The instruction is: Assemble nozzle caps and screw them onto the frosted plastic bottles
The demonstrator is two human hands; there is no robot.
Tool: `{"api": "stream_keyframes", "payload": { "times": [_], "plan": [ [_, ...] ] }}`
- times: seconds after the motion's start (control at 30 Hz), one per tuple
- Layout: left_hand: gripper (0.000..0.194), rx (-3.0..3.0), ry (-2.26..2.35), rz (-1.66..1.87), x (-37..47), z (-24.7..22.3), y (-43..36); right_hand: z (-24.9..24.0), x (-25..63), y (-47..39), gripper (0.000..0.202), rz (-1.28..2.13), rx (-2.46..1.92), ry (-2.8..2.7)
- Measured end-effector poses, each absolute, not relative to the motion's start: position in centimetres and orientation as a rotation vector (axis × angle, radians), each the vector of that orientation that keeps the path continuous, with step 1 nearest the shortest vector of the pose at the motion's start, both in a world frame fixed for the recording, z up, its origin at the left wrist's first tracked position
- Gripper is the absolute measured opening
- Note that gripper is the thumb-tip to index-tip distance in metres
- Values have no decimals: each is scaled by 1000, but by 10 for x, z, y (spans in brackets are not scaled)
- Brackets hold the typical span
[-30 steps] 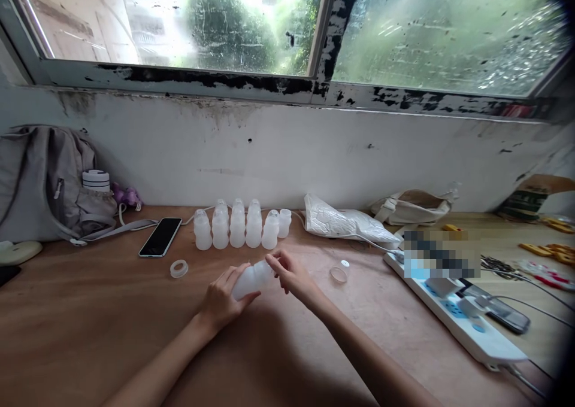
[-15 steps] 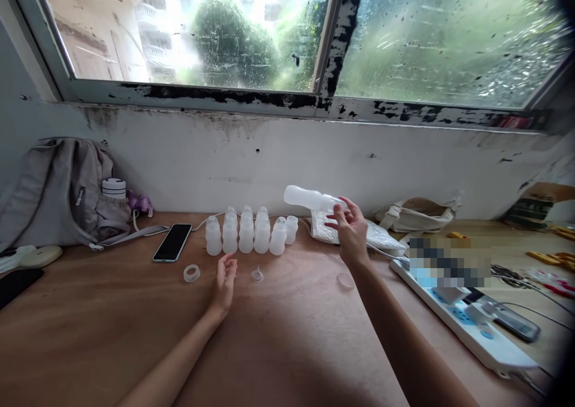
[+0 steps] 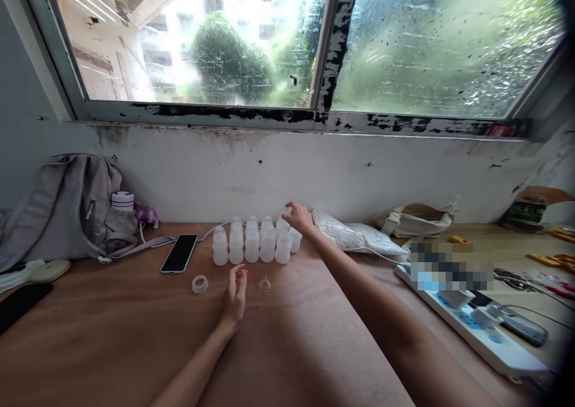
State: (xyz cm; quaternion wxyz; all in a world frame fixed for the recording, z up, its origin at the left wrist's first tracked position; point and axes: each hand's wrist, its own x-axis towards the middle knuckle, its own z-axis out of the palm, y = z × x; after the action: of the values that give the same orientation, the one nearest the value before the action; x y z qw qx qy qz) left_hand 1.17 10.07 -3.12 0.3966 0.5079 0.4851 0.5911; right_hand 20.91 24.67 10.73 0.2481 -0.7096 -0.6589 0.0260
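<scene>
Several frosted white plastic bottles (image 3: 252, 242) stand in a row against the wall side of the wooden table. At the row's right end, my right hand (image 3: 298, 218) has its fingers closed round the top of another frosted bottle (image 3: 281, 221), partly hidden by the bottle in front and by the hand. A short frosted piece (image 3: 295, 240) shows beneath my wrist. My left hand (image 3: 235, 292) rests open on the table in front of the row, fingers loosely curved and holding nothing. On its left lies a white ring (image 3: 200, 284); on its right, a small clear pointed piece (image 3: 265, 284).
A phone (image 3: 179, 254) lies left of the bottles, near a grey backpack (image 3: 76, 209). To the right are a silvery packet (image 3: 359, 234), a pale pouch (image 3: 417, 220) and a white power strip (image 3: 507, 347) with cables. Wall and window stand behind.
My right hand has moved left, bringing the bottle from a sideways tilt over the packet to the row's right end. The thin ring is now hidden by my right arm. My left hand stays nearly still.
</scene>
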Motion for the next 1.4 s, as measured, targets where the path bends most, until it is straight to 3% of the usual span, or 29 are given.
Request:
{"api": "stream_keyframes", "payload": {
  "times": [0.67,1.1,1.23,1.4],
  "plan": [
    [30,1432,1206,1474,12,-23,95,104,195,241,36,189,-2057,-1961],
    [24,1694,1389,1389,11,-24,98,103,203,210,35,19,-1802,-1827],
    [14,1963,1555,1187,0,-7,100,76,194,168,29,-20,-1559,-1884],
    [27,2110,1920,847,-26,22,108,5,178,117,14,92,-1375,-2062]
  ]
}}
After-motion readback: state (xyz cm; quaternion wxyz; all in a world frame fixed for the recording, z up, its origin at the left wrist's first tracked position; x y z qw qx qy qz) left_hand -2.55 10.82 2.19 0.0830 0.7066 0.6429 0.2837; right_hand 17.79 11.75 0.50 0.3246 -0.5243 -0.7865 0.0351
